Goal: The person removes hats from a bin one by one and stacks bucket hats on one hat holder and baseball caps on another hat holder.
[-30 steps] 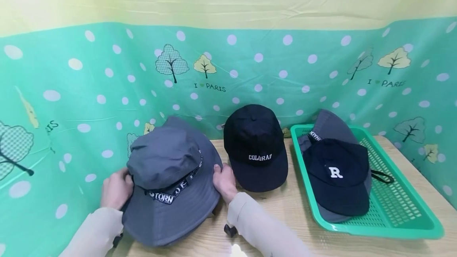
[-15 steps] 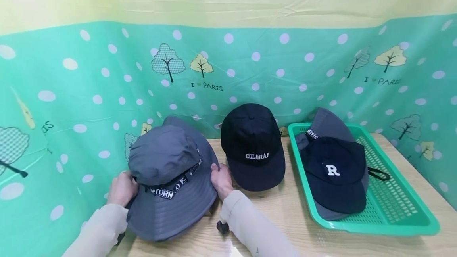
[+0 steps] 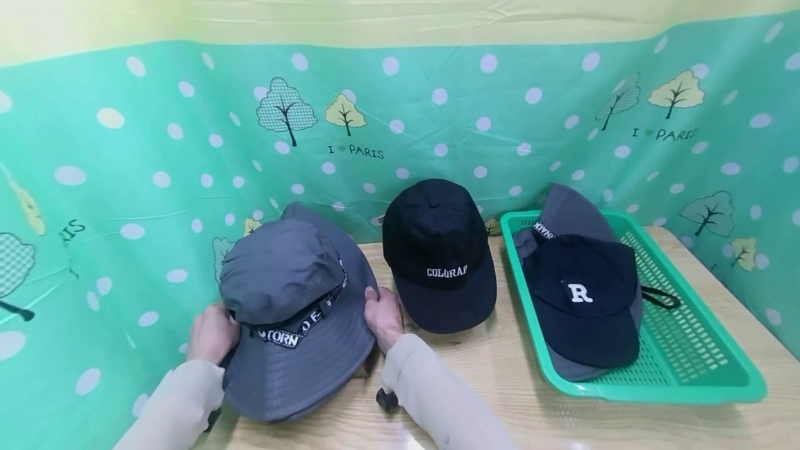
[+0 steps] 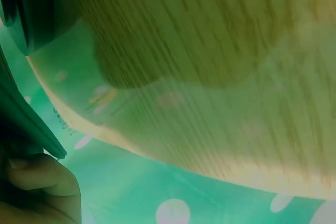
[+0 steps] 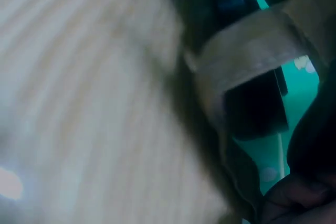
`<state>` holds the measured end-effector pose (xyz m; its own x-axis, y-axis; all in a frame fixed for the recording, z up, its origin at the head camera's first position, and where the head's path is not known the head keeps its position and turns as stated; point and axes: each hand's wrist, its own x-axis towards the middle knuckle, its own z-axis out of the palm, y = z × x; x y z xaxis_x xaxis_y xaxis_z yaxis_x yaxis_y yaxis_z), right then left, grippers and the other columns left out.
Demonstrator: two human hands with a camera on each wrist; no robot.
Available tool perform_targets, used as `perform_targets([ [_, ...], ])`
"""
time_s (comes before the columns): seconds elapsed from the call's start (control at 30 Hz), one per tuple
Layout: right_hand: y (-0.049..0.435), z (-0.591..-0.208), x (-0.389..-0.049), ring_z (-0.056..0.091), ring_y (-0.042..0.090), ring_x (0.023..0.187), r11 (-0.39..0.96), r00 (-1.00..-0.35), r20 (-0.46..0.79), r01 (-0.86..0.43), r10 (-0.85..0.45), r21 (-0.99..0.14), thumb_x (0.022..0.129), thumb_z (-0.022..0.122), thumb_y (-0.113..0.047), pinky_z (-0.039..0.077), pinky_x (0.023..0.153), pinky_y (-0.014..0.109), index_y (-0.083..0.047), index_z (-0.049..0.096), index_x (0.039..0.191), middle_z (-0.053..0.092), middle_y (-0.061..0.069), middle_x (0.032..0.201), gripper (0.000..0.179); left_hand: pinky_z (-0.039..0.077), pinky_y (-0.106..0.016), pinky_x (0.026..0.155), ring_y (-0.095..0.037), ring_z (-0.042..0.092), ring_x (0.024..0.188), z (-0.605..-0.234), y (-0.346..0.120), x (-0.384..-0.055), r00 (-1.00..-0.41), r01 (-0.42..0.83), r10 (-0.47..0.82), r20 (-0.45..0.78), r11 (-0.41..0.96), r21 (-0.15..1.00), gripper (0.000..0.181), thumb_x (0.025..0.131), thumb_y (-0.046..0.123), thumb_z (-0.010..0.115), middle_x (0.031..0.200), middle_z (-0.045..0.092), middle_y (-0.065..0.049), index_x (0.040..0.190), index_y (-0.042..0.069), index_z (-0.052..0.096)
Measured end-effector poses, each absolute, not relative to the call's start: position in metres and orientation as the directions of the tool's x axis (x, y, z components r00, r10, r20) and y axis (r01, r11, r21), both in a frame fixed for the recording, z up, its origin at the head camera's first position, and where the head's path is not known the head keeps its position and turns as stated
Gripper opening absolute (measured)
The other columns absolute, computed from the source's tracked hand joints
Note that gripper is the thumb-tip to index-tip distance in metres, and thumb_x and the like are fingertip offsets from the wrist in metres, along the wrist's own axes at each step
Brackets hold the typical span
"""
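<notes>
A wide-brimmed grey bucket hat (image 3: 281, 269) with a lettered band stands at the left in the head view, its front brim tilted down. At its left side, my left hand (image 3: 214, 333) holds the brim, the fingertips partly hidden. My right hand (image 3: 383, 314) pinches the right edge of the brim between thumb and fingers. In the left wrist view, the left hand (image 4: 42, 190) is at the dark brim (image 4: 26, 111). Fingers of the right hand (image 5: 299, 200) show at the lower corner of the right wrist view. Close to my right hand is a black COLORADO cap (image 3: 440, 255).
A green plastic basket (image 3: 706, 394) at the right holds a navy cap (image 3: 584, 297) with a white R, lying on another grey hat (image 3: 575, 210). Behind the wooden table (image 3: 481, 401) hangs a polka-dot cloth (image 3: 437, 123). A tan curved strip (image 5: 252, 45) appears in the right wrist view.
The grey bucket hat and both hands have shifted slightly right relative to the table, the hands keeping their hold. The head view has turned a little. The caps and basket stay put.
</notes>
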<state>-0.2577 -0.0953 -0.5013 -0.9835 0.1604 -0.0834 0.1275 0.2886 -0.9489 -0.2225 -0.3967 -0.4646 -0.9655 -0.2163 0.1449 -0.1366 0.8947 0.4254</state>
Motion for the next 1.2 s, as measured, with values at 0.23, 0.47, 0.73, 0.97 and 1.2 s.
perform_targets([
  [0.23, -0.08, -0.503, -0.236, 0.046, 0.013, 0.043, 0.263, -0.996, -0.089, 0.088, 0.008, -0.961, 0.103, 0.041, -0.028, 0.043, 0.043, 0.029, -0.01, 0.049, 0.071, 0.048, 0.003, 0.06, 0.037, 0.039, -0.045, 0.055, -0.031, 0.051, 0.061, -0.458, -0.402, -0.213, -0.982, -0.052, -0.121, 0.143, 0.909, 0.413, 0.02, 0.094, 0.009, 0.037, 0.069, 0.051, -0.016, 0.077, 0.004, 0.047],
  [0.47, -0.051, -0.492, -0.198, 0.04, 0.009, 0.031, 0.195, -0.961, -0.184, 0.144, -0.205, -0.97, 0.101, 0.044, -0.029, 0.033, 0.033, 0.022, -0.01, 0.045, 0.073, 0.041, -0.002, 0.043, 0.034, 0.04, -0.035, 0.05, -0.019, 0.05, 0.054, -0.436, -0.403, -0.197, -0.969, 0.09, -0.004, 0.248, 0.926, 0.368, 0.032, 0.093, 0.003, 0.042, 0.077, 0.062, -0.025, 0.116, -0.014, 0.056],
  [0.73, -0.005, -0.468, -0.168, 0.042, 0.012, 0.036, 0.217, -0.927, -0.152, 0.079, -0.342, -0.973, 0.098, 0.051, -0.022, 0.033, 0.036, 0.021, -0.007, 0.05, 0.083, 0.043, -0.003, 0.047, 0.021, 0.053, -0.042, 0.061, -0.044, 0.064, 0.085, -0.389, -0.369, -0.177, -0.925, 0.102, -0.09, 0.369, 0.876, 0.471, 0.033, 0.097, 0.009, 0.042, 0.108, 0.059, -0.032, 0.118, -0.01, 0.057],
  [0.97, 0.033, -0.446, -0.156, 0.041, 0.01, 0.035, 0.215, -0.928, -0.046, -0.038, -0.37, -0.976, 0.097, 0.054, -0.018, 0.034, 0.038, 0.023, -0.004, 0.05, 0.081, 0.042, -0.003, 0.048, 0.022, 0.039, -0.015, 0.058, 0.002, 0.049, 0.078, -0.358, -0.334, -0.163, -0.82, 0.136, -0.203, 0.536, 0.84, 0.525, 0.033, 0.093, 0.009, 0.051, 0.098, 0.06, -0.017, 0.124, -0.004, 0.056],
  [1.2, 0.074, -0.422, -0.152, 0.047, 0.015, 0.039, 0.264, -0.925, -0.053, -0.052, -0.376, -0.963, 0.098, 0.054, -0.022, 0.039, 0.041, 0.026, -0.001, 0.052, 0.085, 0.042, -0.001, 0.049, 0.024, 0.038, -0.013, 0.062, 0.004, 0.043, 0.072, -0.336, -0.287, -0.157, -0.623, 0.405, -0.023, 0.782, 0.846, 0.347, 0.021, 0.083, 0.0, 0.06, 0.083, 0.057, -0.007, 0.102, -0.004, 0.066],
])
